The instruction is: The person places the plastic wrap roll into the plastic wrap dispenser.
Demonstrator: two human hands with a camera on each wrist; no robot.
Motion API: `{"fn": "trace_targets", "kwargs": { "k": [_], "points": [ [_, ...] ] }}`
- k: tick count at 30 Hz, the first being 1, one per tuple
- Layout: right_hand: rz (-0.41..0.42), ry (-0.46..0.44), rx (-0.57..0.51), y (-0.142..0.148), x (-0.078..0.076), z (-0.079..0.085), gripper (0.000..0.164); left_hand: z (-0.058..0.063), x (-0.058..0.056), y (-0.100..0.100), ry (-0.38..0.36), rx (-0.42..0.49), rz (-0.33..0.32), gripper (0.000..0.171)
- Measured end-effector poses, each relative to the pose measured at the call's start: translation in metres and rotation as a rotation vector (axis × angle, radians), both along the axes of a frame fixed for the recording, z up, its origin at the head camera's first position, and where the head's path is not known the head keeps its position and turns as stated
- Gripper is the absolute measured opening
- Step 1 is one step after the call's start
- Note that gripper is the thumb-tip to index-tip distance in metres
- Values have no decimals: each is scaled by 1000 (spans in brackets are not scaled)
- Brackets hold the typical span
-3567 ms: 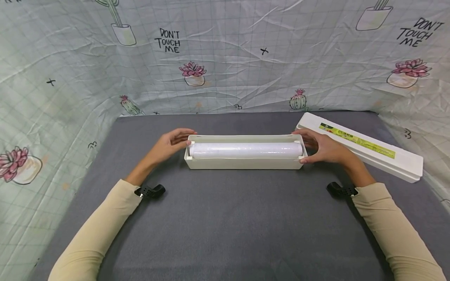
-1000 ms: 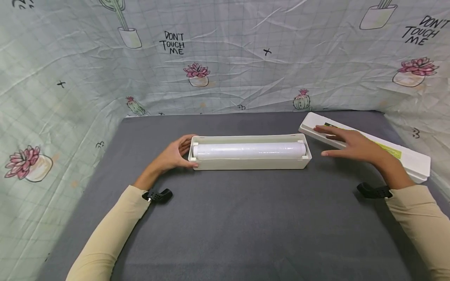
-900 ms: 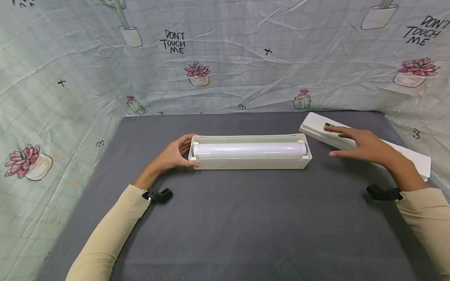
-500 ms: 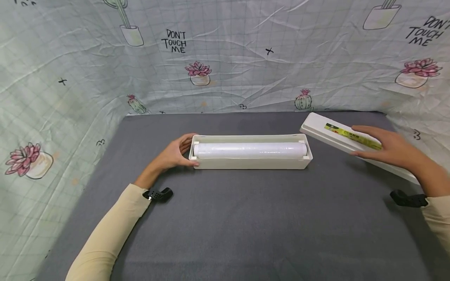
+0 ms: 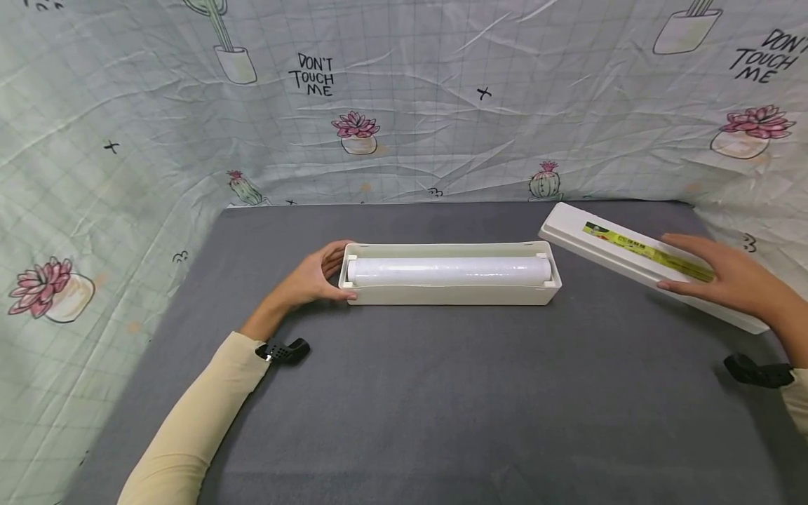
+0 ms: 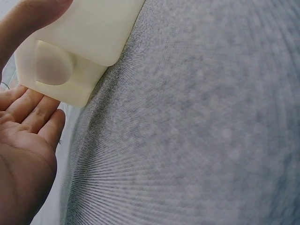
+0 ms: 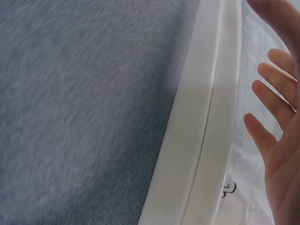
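Note:
A long cream-white box (image 5: 448, 295) lies level on the grey cloth, its top uncovered, with a shiny white roll that looks like cling film (image 5: 448, 271) inside. My left hand (image 5: 309, 279) grips the box's left end, thumb at the front, fingers behind. In the left wrist view, the thumb overlaps the box end (image 6: 89, 28) and the fingertips meet its far side. At the right, a white lid (image 5: 621, 259) lies slantwise, a yellow-green label on it. Over the lid's right half is my right hand (image 5: 726, 277), fingers extended; the right wrist view shows them apart from the lid (image 7: 192, 131).
Grey cloth (image 5: 404, 400) covers the table. Behind and at both sides hangs a pale curtain (image 5: 429, 126) printed with cacti and lettering. A black wrist strap (image 5: 284, 351) is on the left wrist, another (image 5: 757, 372) on the right.
My right hand has let go of the box's right end and moved right, over the lid. My left hand now has its thumb on the box's front; the box has hardly shifted.

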State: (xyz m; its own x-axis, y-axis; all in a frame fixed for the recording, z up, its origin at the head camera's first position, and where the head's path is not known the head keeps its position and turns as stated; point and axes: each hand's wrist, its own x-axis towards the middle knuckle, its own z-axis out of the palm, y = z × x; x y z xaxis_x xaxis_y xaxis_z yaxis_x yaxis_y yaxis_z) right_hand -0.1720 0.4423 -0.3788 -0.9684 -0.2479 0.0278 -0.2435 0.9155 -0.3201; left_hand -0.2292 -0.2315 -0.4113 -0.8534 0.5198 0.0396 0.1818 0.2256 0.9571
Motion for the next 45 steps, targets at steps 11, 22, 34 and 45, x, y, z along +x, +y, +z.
{"fn": "trace_targets", "kwargs": {
  "k": [11, 22, 34, 45],
  "points": [
    [-52, -23, 15, 9, 9, -5, 97, 0, 0, 0, -20, 15, -5, 101],
    [-63, 0, 37, 20, 12, -12, 99, 0, 0, 0, -16, 6, -1, 102],
    [-124, -40, 111, 31, 16, -15, 105, -1, -2, 0, 26, -25, -6, 98],
    [-182, -94, 69, 53, 16, -34, 112, 1, -2, -3, 51, -79, 2, 98]
  ]
}}
